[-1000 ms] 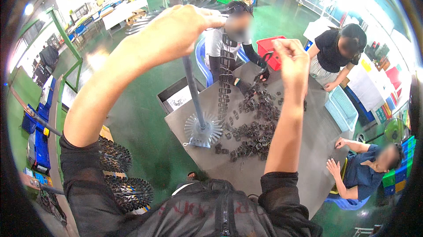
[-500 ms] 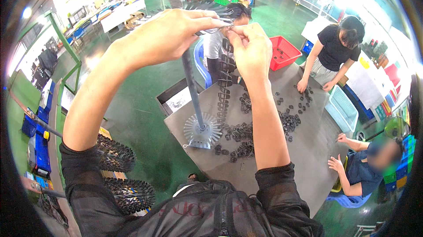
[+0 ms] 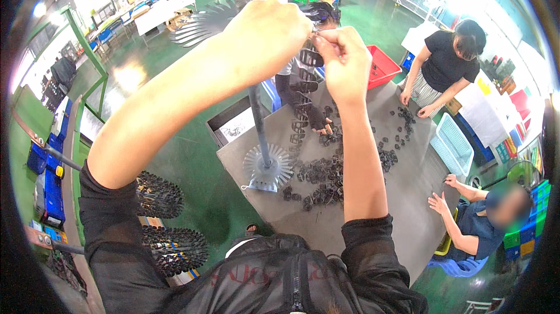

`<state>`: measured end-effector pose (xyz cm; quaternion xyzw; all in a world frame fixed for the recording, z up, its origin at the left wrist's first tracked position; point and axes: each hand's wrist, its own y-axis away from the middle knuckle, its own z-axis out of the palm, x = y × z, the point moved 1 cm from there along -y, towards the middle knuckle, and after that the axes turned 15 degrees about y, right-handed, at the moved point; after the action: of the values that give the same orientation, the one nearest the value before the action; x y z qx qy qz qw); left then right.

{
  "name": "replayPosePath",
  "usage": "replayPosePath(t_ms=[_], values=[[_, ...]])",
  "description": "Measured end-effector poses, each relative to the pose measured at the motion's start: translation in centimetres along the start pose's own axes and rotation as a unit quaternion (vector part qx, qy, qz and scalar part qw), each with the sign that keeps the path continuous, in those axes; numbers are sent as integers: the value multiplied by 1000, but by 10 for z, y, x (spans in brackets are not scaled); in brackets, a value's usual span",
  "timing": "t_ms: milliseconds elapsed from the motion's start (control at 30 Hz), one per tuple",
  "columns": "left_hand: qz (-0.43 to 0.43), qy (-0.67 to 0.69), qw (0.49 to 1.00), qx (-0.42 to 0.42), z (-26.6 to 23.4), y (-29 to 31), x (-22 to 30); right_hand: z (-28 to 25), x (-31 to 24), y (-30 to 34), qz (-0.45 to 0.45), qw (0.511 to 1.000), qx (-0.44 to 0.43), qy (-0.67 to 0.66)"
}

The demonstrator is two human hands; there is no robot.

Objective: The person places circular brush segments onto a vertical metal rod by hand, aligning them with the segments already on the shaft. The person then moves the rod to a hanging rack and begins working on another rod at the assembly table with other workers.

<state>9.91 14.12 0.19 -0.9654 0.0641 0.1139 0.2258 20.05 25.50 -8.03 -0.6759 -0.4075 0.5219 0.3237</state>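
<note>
Both my hands are raised near the top of an upright metal pole (image 3: 259, 118). My left hand (image 3: 271, 31) shows its back; its fingers bend away and are hidden. Close beside it, my right hand (image 3: 344, 60) is closed in a pinch at the upper end of a hanging string of black looped parts (image 3: 304, 86). What sits between its fingertips is too small to make out. A toothed metal disc (image 3: 201, 27) on the pole sticks out left of my left hand. Another toothed disc (image 3: 268, 168) is at the pole's foot, on the grey table (image 3: 402, 209).
Loose black parts (image 3: 326, 177) lie piled on the table. A red basket (image 3: 382, 66) and a light-blue basket (image 3: 454, 145) stand by its edges. Co-workers sit or stand around it; one's dark-sleeved hand (image 3: 321, 127) reaches the pile. Bundles of black parts (image 3: 175, 250) hang at lower left.
My left hand has moved right and turned, hiding its fingers and uncovering more of the upper disc. My right hand has shifted slightly right. The far co-worker's hand has come onto the pile.
</note>
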Motion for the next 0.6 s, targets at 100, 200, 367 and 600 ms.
replayPosePath(t_ms=[100,200,367,600], values=[[1,-10,1000,-16,-3,-2,8,-13,32,14,27,999,17,-25],[-53,-31,995,-77,-7,-5,1,-49,61,19,73,997,33,2],[2,90,996,1,2,5,-16,-92,98,14,153,935,-19,320],[-6,113,994,-5,-1,6,-6,-15,22,0,-47,993,4,105]])
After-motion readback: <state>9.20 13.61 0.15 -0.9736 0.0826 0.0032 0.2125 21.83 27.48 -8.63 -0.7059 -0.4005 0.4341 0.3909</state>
